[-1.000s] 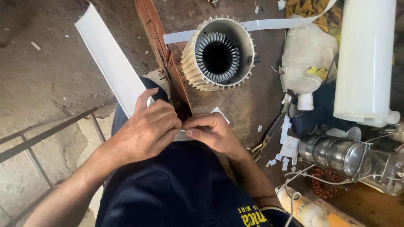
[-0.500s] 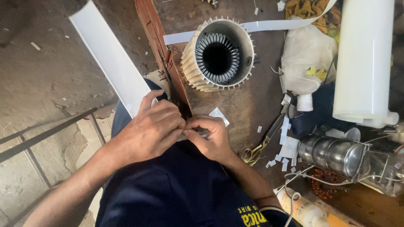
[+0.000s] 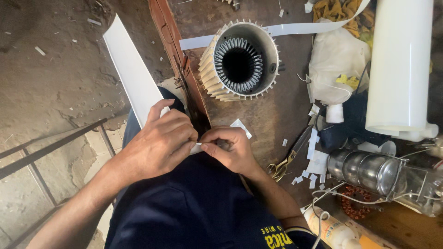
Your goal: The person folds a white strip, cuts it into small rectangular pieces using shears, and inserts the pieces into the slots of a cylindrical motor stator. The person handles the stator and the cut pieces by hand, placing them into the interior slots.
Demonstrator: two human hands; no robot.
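My left hand and my right hand meet over my lap at the workbench edge, both pinching the near end of a long white paper strip that runs up and left over the floor. The fingertips touch at the strip's end, which is mostly hidden under them. Just beyond my hands a small cut piece of white paper lies on the bench. A finned motor stator with an empty slotted bore stands farther back.
Scissors lie right of my right hand among white paper scraps. A white roll, a metal canister, a white cloth bag and a bottle crowd the right side. A wooden bench edge runs diagonally.
The strip has slid a little toward me and my fingers have closed tighter on its end. My right hand has shifted slightly left to meet the left one.
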